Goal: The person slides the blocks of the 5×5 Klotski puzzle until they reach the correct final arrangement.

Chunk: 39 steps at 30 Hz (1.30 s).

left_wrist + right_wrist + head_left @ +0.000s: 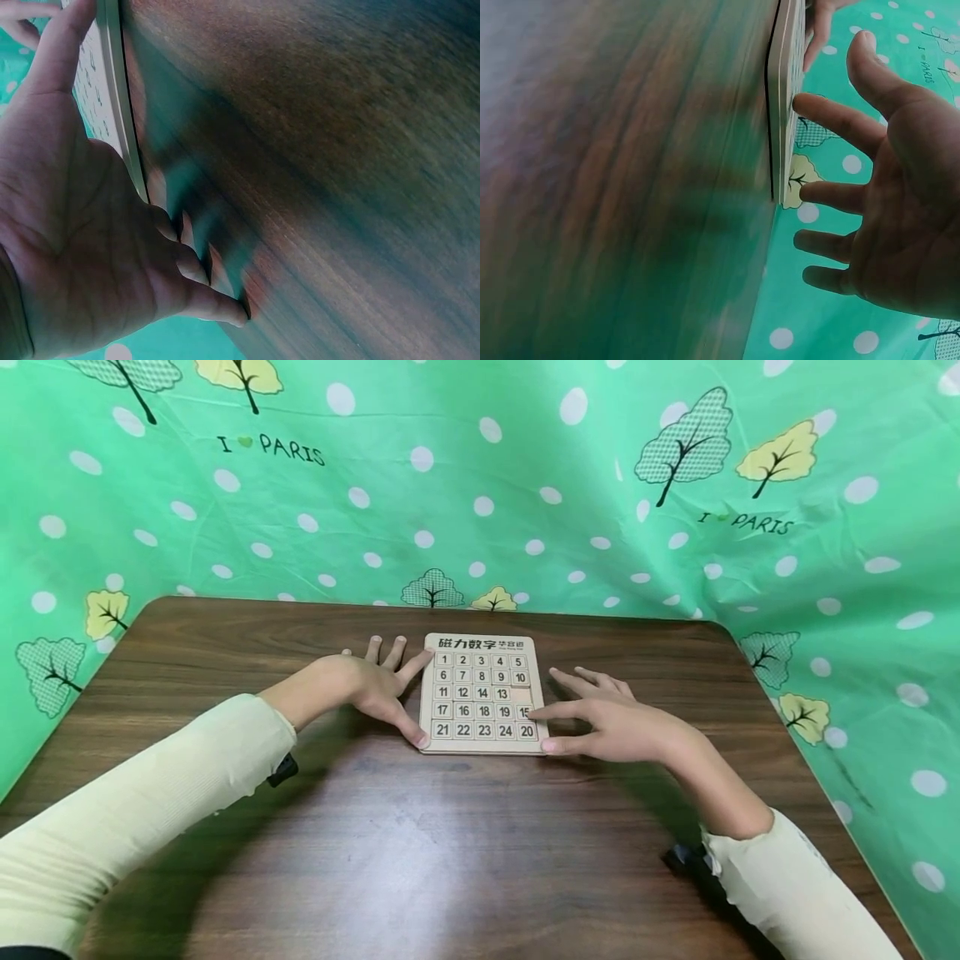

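Observation:
A pale number sliding puzzle (480, 747) lies flat on the table, with rows of square numbered tiles and a title along its top. One bare cell (521, 697) shows at the right end of the middle row, directly above the tile marked 15. My left hand (375, 685) spreads along the puzzle's left side, thumb at the lower left corner and index fingertip by the upper left edge. From the right, my right hand (611, 720) reaches in; its extended index finger touches the 15 tile and its thumb is at the lower right corner.
The puzzle stands on a dark wood-grain table (390, 860) near its far edge. Behind hangs a green cloth (480, 468) with white dots and printed trees. Pale sleeves (150, 810) cover both forearms, and a dark strap piece (282, 770) shows under the left one.

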### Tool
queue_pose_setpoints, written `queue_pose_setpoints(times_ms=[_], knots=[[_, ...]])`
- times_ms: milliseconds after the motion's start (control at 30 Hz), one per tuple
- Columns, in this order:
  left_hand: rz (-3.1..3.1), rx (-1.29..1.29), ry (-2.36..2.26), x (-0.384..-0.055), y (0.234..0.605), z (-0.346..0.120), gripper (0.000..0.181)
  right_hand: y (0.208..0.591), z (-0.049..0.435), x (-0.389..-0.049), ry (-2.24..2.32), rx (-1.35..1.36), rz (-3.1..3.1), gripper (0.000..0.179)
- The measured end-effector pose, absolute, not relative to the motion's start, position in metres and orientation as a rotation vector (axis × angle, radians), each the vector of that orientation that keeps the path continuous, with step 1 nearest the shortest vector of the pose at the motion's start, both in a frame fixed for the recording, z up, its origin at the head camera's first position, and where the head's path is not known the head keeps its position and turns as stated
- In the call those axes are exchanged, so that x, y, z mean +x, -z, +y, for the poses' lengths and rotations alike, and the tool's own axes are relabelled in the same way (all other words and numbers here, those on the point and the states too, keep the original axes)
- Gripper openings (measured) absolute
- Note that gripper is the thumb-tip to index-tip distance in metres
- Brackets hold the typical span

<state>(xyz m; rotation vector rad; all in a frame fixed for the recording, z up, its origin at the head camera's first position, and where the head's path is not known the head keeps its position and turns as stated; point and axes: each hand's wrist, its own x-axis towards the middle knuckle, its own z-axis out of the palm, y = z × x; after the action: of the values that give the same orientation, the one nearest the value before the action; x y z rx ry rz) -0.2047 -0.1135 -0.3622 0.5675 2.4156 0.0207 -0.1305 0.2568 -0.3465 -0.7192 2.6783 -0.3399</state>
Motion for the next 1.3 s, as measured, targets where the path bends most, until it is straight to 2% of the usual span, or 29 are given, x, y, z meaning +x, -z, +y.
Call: queue_pose_setpoints(times_ms=[233, 567, 1000, 1300], knots=[[2.411, 0.560, -0.015, -0.205, 0.363, -0.112, 0.155, 0.348, 0.260, -0.127, 0.316, -0.717, 2.688, 0.055], [2.413, 0.553, -0.026, -0.205, 0.362, -0.114, 0.155, 0.352, 0.255, -0.142, 0.218, -0.680, 2.708, 0.065], [2.414, 0.566, -0.019, -0.205, 0.363, -0.111, 0.155, 0.359, 0.242, -0.135, 0.325, -0.801, 2.657, 0.062], [2.433, 0.589, -0.018, -0.204, 0.364, -0.113, 0.153, 0.353, 0.249, -0.133, 0.315, -0.717, 2.666, 0.058]])
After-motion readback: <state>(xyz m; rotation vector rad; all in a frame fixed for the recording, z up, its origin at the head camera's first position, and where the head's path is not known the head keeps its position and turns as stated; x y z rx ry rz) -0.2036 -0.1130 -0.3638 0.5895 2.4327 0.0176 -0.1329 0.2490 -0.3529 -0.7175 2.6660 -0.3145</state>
